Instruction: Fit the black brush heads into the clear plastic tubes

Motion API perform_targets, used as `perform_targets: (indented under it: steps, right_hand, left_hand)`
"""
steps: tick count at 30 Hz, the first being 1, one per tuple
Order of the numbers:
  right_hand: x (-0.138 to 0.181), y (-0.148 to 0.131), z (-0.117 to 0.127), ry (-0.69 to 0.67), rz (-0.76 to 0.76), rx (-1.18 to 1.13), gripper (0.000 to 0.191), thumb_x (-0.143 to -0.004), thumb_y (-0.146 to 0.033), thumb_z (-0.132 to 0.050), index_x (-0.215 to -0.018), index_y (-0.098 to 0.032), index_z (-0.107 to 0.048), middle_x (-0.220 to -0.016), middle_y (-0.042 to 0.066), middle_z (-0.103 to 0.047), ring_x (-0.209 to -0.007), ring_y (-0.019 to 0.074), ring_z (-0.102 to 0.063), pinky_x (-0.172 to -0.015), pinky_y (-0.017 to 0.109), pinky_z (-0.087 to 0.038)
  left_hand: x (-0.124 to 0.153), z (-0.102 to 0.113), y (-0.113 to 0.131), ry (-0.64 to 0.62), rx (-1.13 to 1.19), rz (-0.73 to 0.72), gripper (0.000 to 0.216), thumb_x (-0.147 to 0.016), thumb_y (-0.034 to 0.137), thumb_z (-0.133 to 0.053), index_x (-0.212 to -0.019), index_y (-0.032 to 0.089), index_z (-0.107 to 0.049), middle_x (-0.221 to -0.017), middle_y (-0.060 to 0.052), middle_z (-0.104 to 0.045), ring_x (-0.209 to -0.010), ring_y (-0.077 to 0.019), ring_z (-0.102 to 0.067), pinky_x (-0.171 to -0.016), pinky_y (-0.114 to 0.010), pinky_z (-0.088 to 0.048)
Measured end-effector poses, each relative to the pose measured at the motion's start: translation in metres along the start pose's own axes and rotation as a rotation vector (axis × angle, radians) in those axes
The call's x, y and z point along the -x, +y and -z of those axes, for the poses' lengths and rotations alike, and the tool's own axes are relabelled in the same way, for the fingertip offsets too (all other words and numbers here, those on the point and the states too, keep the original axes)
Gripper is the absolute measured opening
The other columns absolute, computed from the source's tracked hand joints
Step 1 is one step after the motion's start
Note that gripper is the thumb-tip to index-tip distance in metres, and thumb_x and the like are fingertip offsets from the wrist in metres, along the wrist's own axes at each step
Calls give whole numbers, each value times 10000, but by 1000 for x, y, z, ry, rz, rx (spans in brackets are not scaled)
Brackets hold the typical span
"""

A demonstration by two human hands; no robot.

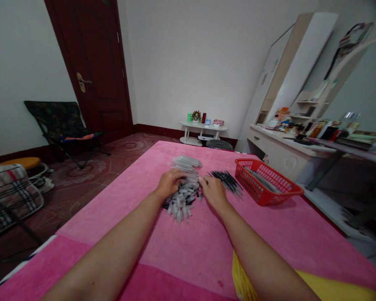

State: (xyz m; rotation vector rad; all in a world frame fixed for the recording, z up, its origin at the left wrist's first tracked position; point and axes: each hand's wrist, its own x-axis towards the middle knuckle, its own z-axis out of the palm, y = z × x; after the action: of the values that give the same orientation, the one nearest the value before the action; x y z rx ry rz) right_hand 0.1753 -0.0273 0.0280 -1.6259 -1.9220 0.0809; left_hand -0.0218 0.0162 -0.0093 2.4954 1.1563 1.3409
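No text, brand, number or sign is legible. Pale short pieces (179, 205), pale tubes (185, 161) and dark rods (227, 183): any marking is too small to resolve. Red basket (271, 199): no readable lettering on the visible wall. Cabinet door (271, 62): small sticker-like patches, content indistinct. Bottles (316, 128) at right: labels, where present, blurred. Blue object (207, 122) on the low white stand (189, 125): pale face, any figures unreadable. Green cylinder (189, 117) and pink patterned box (218, 122), same stand: any print illegible.
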Motion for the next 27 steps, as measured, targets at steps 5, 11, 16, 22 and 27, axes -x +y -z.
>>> perform_targets:
  steps: [5,11,16,22,27]
  right_hand:
    - [0,-1,0,16,1,-42,243,-835,-396,-519,-859,-201,-662,-780,27,-685,-674,141,-573,-553,228,-277]
    - [0,-1,0,-12,-11,-6,353,-880,-424,-434,-774,-185,-671,-717,42,-669,-635,140,-549,-537,239,-251]
    - [0,-1,0,-3,4,-3,291,-860,-387,-471,-770,-188,-664,-728,32,-668,-617,130,-536,-526,235,-237]
    - [0,-2,1,9,6,-30,241,-842,-374,-505,-837,-194,-664,-774,32,-679,-676,139,-565,-545,227,-259]
    - [1,-3,3,-49,-3,-9,384,-897,-386,-394,-707,-180,-656,-698,47,-662,-625,138,-554,-528,237,-249]
  left_hand:
    - [0,0,0,-1,-4,6,230,-760,110,-576,-932,202,-698,-925,-61,-675,-888,-187,-606,-805,-298,-472]
    - [1,-1,-3,-7,-6,3,208,-772,121,-571,-926,188,-693,-911,-58,-675,-877,-183,-608,-800,-300,-473]
    - [1,-2,-4,7,12,9,200,-776,125,-573,-926,186,-691,-913,-60,-677,-871,-182,-610,-795,-301,-475]
    - [1,-2,-5,15,30,3,196,-778,126,-572,-923,184,-690,-919,-63,-677,-875,-182,-608,-793,-301,-473]
    - [1,-2,-4,-21,27,-17,198,-776,118,-568,-913,191,-691,-904,-61,-675,-862,-179,-607,-789,-298,-468]
